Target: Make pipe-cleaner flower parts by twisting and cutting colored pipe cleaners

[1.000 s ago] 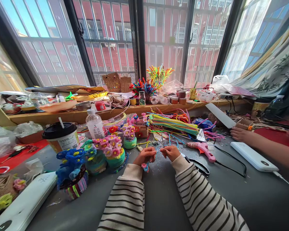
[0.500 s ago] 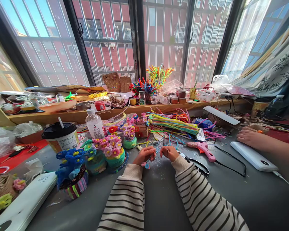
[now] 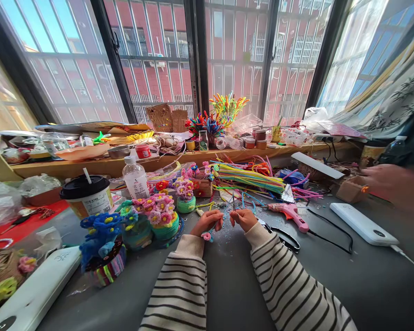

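My left hand (image 3: 209, 223) is closed around a light-blue pipe cleaner, whose upper end rises toward my right hand. A small pink and blue pipe-cleaner flower (image 3: 207, 236) hangs below its fingers. Close by on the right, my right hand (image 3: 244, 218) is closed on small scissors, their thin dark blades (image 3: 233, 201) pointing up; the handles are hidden in the fingers. Blue fluff clippings (image 3: 229, 239) are scattered on the grey table (image 3: 227, 294) under both hands. Beside my right wrist lies a tool with black looped handles (image 3: 290, 238), partly covered by the sleeve.
A pink glue gun (image 3: 293, 215) with a black cord lies to the right, near a white power bank (image 3: 362, 223). Another person's blurred hand (image 3: 386, 179) is by a cardboard box (image 3: 352, 188). Left are flower pots (image 3: 165, 227), a bottle (image 3: 135, 177) and a lidded cup (image 3: 88, 197). Pipe cleaners (image 3: 251, 177) lie behind.
The scissor blades have come closer together, and the hanging flower has shifted slightly left. The other person's hand has lifted off the power bank and moved up and right, baring the cardboard box.
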The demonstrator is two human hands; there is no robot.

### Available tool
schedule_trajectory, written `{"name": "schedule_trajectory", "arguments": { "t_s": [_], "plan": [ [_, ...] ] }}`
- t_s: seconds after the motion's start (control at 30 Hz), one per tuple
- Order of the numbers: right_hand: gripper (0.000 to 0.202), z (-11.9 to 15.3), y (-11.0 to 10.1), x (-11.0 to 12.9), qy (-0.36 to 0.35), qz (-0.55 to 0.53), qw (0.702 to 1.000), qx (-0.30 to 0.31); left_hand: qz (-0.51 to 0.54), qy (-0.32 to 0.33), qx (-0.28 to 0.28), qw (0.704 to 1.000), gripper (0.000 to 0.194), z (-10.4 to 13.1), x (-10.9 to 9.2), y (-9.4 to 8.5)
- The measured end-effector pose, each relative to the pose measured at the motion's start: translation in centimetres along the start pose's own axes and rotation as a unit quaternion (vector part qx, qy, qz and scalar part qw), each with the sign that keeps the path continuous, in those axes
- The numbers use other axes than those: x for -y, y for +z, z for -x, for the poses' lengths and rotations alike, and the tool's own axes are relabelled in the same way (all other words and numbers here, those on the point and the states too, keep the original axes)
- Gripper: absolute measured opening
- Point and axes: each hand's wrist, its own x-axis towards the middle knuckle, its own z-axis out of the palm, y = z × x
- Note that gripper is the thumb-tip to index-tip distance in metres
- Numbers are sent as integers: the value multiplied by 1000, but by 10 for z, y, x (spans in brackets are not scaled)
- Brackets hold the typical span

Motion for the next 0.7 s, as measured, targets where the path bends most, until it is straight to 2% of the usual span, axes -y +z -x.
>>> {"name": "schedule_trajectory", "arguments": {
  "t_s": [0.33,0.5,0.7],
  "plan": [
    [68,-1,3,-3,-1,-37,999,21,-15,-7,-2,1000,26,2,-3,3],
    [61,-1,1,0,13,-4,1000,0,-10,5,1,1000,25,2,-2,2],
    [56,-1,-3,0,62,-3,997,-40,-27,-12,-26,999,25,3,-4,4]
  ]
}}
